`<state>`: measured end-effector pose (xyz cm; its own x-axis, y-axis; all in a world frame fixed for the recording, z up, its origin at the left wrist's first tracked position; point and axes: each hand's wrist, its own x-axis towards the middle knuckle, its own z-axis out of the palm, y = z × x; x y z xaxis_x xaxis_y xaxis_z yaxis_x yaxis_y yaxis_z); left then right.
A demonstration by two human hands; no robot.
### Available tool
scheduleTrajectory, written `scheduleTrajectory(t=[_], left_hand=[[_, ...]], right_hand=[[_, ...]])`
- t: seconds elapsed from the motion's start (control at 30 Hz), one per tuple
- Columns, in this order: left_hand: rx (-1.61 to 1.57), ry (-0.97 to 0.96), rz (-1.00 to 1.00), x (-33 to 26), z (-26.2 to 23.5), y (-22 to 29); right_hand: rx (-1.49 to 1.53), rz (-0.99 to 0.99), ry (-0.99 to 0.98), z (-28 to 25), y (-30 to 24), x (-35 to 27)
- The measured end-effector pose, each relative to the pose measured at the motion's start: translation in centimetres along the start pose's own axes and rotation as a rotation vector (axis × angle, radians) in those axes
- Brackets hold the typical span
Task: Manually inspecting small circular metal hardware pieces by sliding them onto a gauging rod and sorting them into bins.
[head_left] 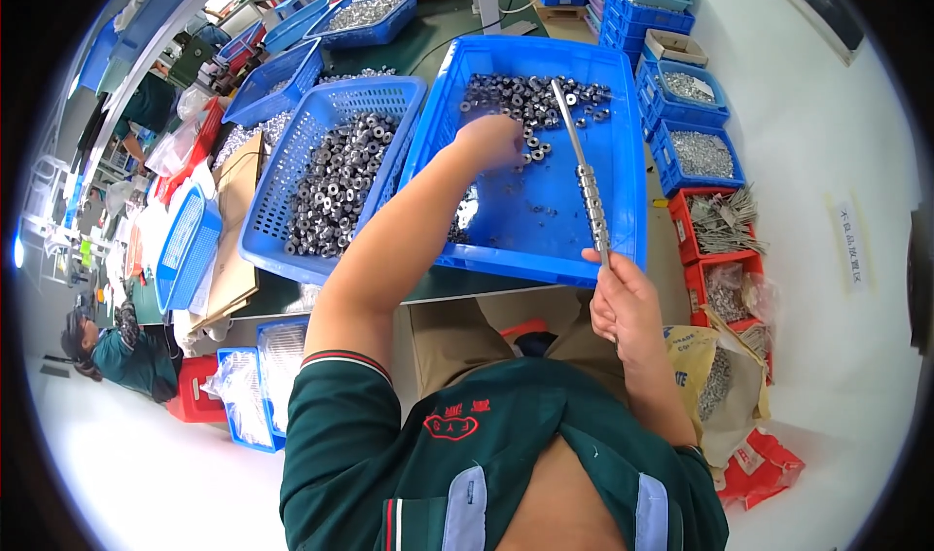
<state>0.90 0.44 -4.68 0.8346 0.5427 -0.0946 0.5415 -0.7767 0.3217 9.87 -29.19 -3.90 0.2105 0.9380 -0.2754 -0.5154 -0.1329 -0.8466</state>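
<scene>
While my right hand [628, 310] held the ring-laden rod [590, 191], my left hand [491, 143] hovered over the blue tray [633, 157].
Head view: the right was closed round the rod's near end; the left was blurred, its opening and contents undeterminable. The long axis slanted forward-left, free end right of my left hand.

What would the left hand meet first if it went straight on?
Likely the loose rings just beyond the left hand in the blue tray; the hand's height above them is unclear.
</scene>
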Motion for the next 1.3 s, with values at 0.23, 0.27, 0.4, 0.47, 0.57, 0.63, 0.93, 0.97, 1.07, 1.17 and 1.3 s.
scheduleTrajectory(t=[0.23, 0.27, 0.4, 0.47, 0.57, 0.63, 0.93, 0.97, 1.07, 1.17, 1.3], left_hand=[[0.181, -0.069, -0.205, 0.7, 2.2, 0.8], [0.176, -0.089, -0.194, 0.8, 2.1, 0.9], [0.104, -0.148, -0.195, 1.2, 0.2, -0.1], [-0.168, -0.060, -0.069, 1.1, -1.6, -1.4], [-1.294, 0.021, -0.271, -0.5, -3.5, -0.4], [-1.565, 0.054, -0.174, -0.1, -3.2, -0.8], [-1.846, 0.062, 0.077, -0.8, -3.7, 1.4], [-1.826, 0.058, 0.072, -0.9, -3.9, 1.6], [-1.791, 0.053, 0.111, -0.9, -4.0, 1.2], [-1.783, 0.029, 0.121, -0.8, -4.1, 0.6], [-1.762, -0.038, 0.133, -1.0, -4.4, 0.6]], right_hand=[[0.006, -0.012, -0.010, -0.1, 0.0, 0.1], [-0.010, -0.013, 0.005, 0.0, -0.1, 0.2], [-0.034, -0.013, 0.010, 0.1, -0.2, 0.3], [-0.026, -0.013, -0.002, 0.0, -0.1, 0.3], [-0.029, 0.000, -0.018, -0.2, -0.2, 0.1], [-0.040, 0.027, -0.024, -0.3, -0.2, 0.0], [-0.074, 0.035, -0.034, -0.1, -0.6, 0.0], [-0.082, 0.035, -0.027, -0.1, -0.7, 0.0], [-0.087, 0.034, -0.030, 0.1, -0.7, 0.0], [-0.098, 0.041, -0.023, 0.1, -0.7, 0.1], [-0.109, 0.036, -0.032, -0.2, -0.5, 0.0]])
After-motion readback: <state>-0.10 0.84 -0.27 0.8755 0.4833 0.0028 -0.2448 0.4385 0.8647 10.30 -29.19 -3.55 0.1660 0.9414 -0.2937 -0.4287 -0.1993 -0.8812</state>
